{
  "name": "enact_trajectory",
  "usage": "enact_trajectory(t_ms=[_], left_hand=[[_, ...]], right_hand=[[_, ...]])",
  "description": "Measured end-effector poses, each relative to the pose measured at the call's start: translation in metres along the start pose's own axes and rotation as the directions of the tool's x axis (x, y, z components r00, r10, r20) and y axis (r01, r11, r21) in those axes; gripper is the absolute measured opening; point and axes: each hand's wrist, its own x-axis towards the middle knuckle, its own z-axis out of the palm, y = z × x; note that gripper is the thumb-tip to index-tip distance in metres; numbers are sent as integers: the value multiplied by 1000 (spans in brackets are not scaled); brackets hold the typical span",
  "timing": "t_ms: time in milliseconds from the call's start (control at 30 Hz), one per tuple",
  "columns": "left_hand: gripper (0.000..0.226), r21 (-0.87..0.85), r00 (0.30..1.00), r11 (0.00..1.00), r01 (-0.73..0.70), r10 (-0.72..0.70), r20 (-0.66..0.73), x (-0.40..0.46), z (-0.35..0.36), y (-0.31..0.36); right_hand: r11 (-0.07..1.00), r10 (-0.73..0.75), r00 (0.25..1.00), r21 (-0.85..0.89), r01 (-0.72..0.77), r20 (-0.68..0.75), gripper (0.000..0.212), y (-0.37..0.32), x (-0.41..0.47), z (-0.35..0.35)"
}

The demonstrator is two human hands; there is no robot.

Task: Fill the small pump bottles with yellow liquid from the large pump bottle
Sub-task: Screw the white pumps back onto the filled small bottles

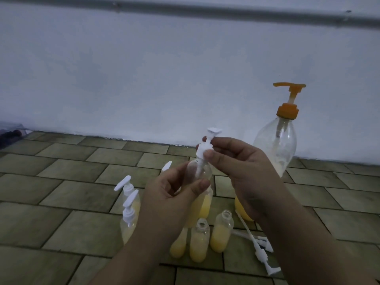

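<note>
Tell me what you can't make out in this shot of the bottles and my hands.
- Head view: the held small bottle has its left side behind the left hand; whether its white pump, pinched by the right hand, is screwed tight is unclear.
- Large pump bottle: lower body hidden by the right hand and forearm.
- Small bottle behind the left hand: only a pump tip shows.
- Dark object: cut off by the left edge.

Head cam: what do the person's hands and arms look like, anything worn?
Both the left hand and the right hand are bare: no gloves, rings or watch visible. Forearms are bare right down to the frame's bottom edge, no sleeves in view. Nails are short and unpainted.
</note>
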Motion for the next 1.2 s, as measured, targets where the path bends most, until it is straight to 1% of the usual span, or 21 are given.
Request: enact_trajectory(t_ms=[67, 167, 267, 367, 433, 500, 567, 667, 700, 800, 900, 967, 1033, 1100, 1200], left_hand=[[58, -9, 999, 999, 34, -34, 6, -1, 0, -3], [63, -21, 998, 997, 68, -68, 0, -2, 0, -4], [59, -34, 997, 996, 80, -80, 0, -1, -2, -3], [53, -9, 998, 998, 67, -67, 3, -1, -4, -1], [55, -10, 997, 997, 70, -70, 10, -1, -4, 0], [53, -36, 996, 996, 88, -87, 20, 1, -5, 0], [51, -59, 994, 993, 103, -101, 28, 3, -6, -1], [54, -37, 993, 993, 112, -111, 34, 3, -5, -2], [51, -43, 993, 992, 119, -117, 33, 3, -5, -3], [41, -75, 991, 989, 129, -125, 47, 4, -6, -3], [41, -87, 991, 990, 112, -106, 76, 5, -5, -3], [49, -78, 991, 991, 112, -105, 80, 4, -5, -3], [50, -91, 990, 989, 117, -109, 91, 4, -5, -3], [46, -104, 987, 986, 128, -117, 108, 6, -5, -3], [40, -100, 986, 985, 142, -132, 103, 6, -5, -2]], right_hand=[[999, -12, 999, -43, 11, -32, 34, 2, 1, 0], [1000, 20, 999, -6, -20, 25, 32, 3, 2, -2], [999, 28, 999, 34, -29, 22, 28, 4, 3, -3], [1000, -15, 999, -18, 15, -38, 31, 7, 5, -1], [999, -24, 1000, -44, 24, -8, 32, 6, 5, -1], [999, -16, 1000, -43, 17, 20, 25, 4, 7, -3], [1000, -20, 1000, -5, 20, -11, 22, 5, 7, -2], [999, -44, 998, -14, 44, -49, 28, 10, 8, 2], [999, -38, 998, -3, 38, -42, 31, 11, 8, 2], [987, 17, 1000, 157, -18, 7, 36, 14, 8, 1], [975, 10, 1000, 220, -5, -19, 34, 14, 8, 2], [976, -20, 999, 216, 30, -46, 37, 11, 7, 5], [985, -24, 999, 170, 29, -31, 40, 11, 7, 5], [990, -4, 1000, 143, 4, -2, 32, 12, 8, 1], [987, 13, 1000, 162, -10, -22, 24, 14, 7, 0]])
